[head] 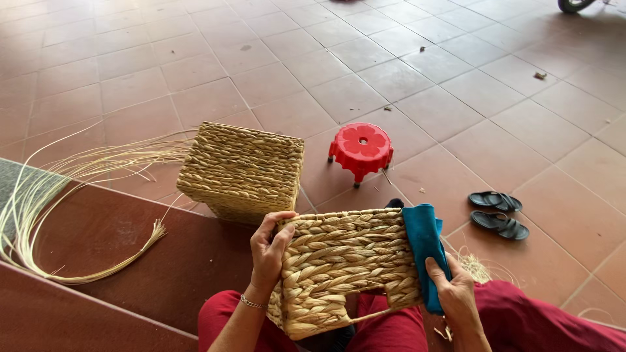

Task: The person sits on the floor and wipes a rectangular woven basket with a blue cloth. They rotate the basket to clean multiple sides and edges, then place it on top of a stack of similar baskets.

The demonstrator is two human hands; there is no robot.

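Both hands work at one woven basket [345, 267] propped on our lap. Our left hand [268, 251] clasps the basket's left edge, thumb hooked over the rim and fingers wrapped behind, which appears to keep the piece upright and steady. Our right hand [454, 290] closes on a blue cloth [425, 251] and presses it flat against the basket's right side, so the basket sits squarely between the two hands, touching both. A cut-out handle opening faces down near our knees. Just beyond the left hand, a second woven basket [241, 171] rests on the raised ledge [98, 261], with loose straw strands [59, 195] fanned out beside it. Farther off on the tiled floor stand a red plastic stool [360, 148] and a pair of dark sandals [499, 214].
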